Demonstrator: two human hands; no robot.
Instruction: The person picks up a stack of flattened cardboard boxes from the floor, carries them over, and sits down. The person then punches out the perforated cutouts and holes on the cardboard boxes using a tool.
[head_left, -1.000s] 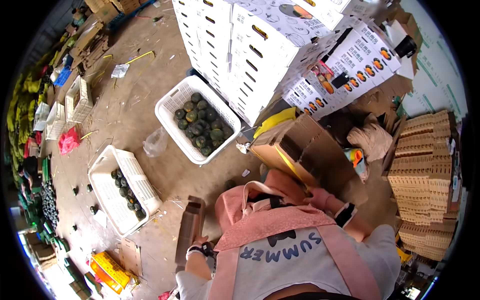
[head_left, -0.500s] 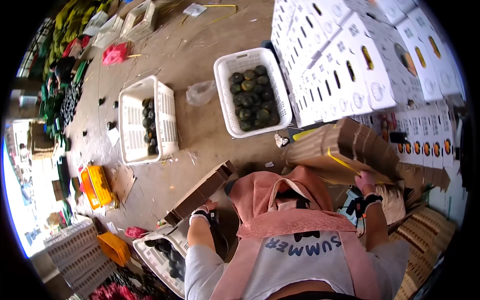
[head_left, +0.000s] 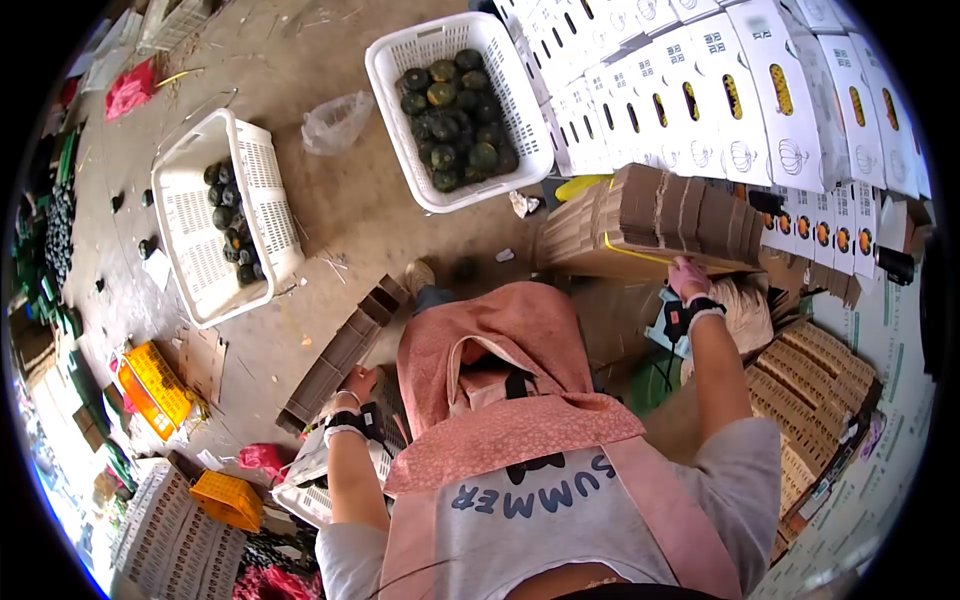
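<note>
My left hand (head_left: 360, 386) grips the edge of a long, narrow brown cardboard piece (head_left: 345, 345) with compartment-like sections, held at a slant beside my leg. My right hand (head_left: 688, 278) is closed at the yellow strap (head_left: 632, 252) of a bundle of flattened cardboard boxes (head_left: 655, 215). That bundle lies in front of me to the right, near the stacked white cartons. Between my arms hangs my pink apron (head_left: 490, 360). Below my left hand, a white crate (head_left: 305, 500) is partly covered by my arm.
White crates of dark green pumpkins stand ahead, one in the middle (head_left: 540, 165) and one at left (head_left: 190, 300). White printed cartons (head_left: 730, 110) are stacked at right. A clear plastic bag (head_left: 335, 122) lies on the floor. Brown cartons (head_left: 810, 400) sit at right; a yellow crate (head_left: 228, 500) lies lower left.
My view has shifted, with the floor crates now higher and further left. Both hands keep their holds. A shoe now shows past the apron, beside the cardboard piece.
</note>
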